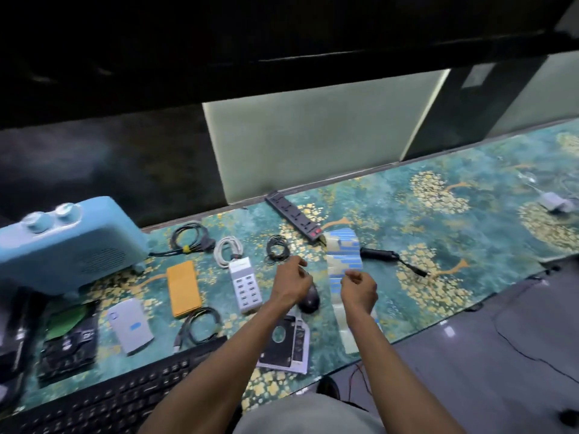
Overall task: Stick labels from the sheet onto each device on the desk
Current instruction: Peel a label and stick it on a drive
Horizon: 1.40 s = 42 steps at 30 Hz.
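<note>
A long label sheet (343,255) with blue stickers lies across the desk at centre right. My right hand (360,288) pinches its edge about halfway along. My left hand (293,278) hovers just left of the sheet, fingers curled, above a black mouse (310,300); whether it holds a label I cannot tell. Devices lie to the left: a white multi-port USB charger (244,285), a yellow power bank (183,288), a grey drive (130,325) bearing a blue label, a drive caddy (286,339).
A blue heater (65,245) stands at far left, a black keyboard (125,393) near the front edge, a power strip (293,219) at the back. Coiled cables (188,236) and a bare circuit board (69,343) lie about. A white adapter (554,203) sits far right.
</note>
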Each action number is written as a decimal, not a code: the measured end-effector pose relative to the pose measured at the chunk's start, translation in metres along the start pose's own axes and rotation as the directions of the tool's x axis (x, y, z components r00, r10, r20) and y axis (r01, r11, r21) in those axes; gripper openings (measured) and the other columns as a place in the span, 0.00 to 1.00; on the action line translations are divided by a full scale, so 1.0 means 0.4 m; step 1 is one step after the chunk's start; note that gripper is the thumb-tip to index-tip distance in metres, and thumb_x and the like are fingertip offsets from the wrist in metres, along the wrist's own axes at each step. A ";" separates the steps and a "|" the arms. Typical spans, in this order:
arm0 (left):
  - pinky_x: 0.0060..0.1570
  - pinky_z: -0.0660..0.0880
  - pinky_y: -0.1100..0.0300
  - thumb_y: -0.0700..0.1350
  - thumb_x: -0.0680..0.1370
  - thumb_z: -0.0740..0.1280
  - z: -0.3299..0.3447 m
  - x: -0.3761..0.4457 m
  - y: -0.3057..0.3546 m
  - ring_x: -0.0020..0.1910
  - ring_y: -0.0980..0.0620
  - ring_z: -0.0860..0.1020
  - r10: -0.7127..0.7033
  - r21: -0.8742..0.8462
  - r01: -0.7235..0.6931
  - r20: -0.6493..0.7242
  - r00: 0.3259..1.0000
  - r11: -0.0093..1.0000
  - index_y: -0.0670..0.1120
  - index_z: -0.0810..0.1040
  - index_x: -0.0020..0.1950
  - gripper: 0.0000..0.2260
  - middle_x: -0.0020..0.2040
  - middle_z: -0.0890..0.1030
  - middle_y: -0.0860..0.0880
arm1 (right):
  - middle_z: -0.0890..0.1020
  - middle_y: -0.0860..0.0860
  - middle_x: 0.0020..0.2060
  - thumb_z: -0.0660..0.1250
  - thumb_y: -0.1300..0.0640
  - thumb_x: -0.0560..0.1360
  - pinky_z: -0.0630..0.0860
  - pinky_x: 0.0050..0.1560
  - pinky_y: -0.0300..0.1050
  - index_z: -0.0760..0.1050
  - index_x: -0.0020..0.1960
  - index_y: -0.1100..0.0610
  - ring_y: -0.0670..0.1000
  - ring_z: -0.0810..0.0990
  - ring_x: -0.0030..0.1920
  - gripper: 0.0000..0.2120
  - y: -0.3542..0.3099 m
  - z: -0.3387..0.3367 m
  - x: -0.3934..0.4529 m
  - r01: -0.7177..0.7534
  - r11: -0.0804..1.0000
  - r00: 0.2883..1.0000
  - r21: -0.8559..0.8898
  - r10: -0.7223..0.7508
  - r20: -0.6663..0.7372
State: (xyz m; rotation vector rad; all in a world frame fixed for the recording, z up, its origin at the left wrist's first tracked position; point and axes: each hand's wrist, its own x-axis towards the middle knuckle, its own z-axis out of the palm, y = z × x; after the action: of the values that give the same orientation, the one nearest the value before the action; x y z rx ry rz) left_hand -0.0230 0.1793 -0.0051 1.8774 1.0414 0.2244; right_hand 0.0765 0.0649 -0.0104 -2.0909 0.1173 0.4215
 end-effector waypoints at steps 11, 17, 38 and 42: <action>0.40 0.74 0.53 0.39 0.71 0.72 0.196 0.110 0.106 0.42 0.44 0.80 -0.120 0.048 0.115 0.102 0.988 0.992 0.39 0.79 0.48 0.08 0.43 0.81 0.42 | 0.86 0.50 0.49 0.68 0.69 0.75 0.82 0.46 0.55 0.81 0.47 0.48 0.51 0.84 0.47 0.15 0.024 -0.146 0.180 0.299 0.946 0.921 -0.128 -0.252 0.297; 0.30 0.65 0.59 0.30 0.71 0.71 0.156 0.098 0.110 0.28 0.51 0.70 -0.054 -0.069 0.065 0.151 0.987 0.995 0.39 0.74 0.57 0.17 0.32 0.76 0.45 | 0.79 0.45 0.54 0.71 0.61 0.76 0.80 0.44 0.52 0.82 0.54 0.44 0.49 0.82 0.49 0.13 -0.019 -0.117 0.168 0.662 0.705 0.698 -0.254 -0.456 0.552; 0.27 0.73 0.62 0.22 0.77 0.60 0.084 0.039 0.161 0.31 0.47 0.76 -0.343 -0.490 0.352 0.113 0.933 0.797 0.33 0.66 0.65 0.18 0.32 0.82 0.36 | 0.83 0.42 0.47 0.76 0.53 0.74 0.77 0.39 0.47 0.79 0.48 0.45 0.44 0.81 0.40 0.07 -0.010 -0.103 0.161 0.733 0.663 0.606 -0.149 -0.539 0.585; 0.37 0.81 0.54 0.22 0.72 0.66 0.090 0.036 0.179 0.38 0.43 0.83 -0.377 -0.517 0.400 0.156 0.913 0.757 0.36 0.70 0.63 0.22 0.44 0.83 0.35 | 0.84 0.41 0.43 0.76 0.53 0.74 0.79 0.38 0.48 0.78 0.47 0.46 0.41 0.82 0.40 0.07 -0.003 -0.103 0.162 0.708 0.693 0.627 -0.134 -0.530 0.572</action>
State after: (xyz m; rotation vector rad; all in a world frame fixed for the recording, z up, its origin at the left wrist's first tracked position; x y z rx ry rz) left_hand 0.0461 0.1530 0.0293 1.1198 1.1690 0.2040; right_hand 0.1478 0.0362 -0.0117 -2.1175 -1.0635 0.5451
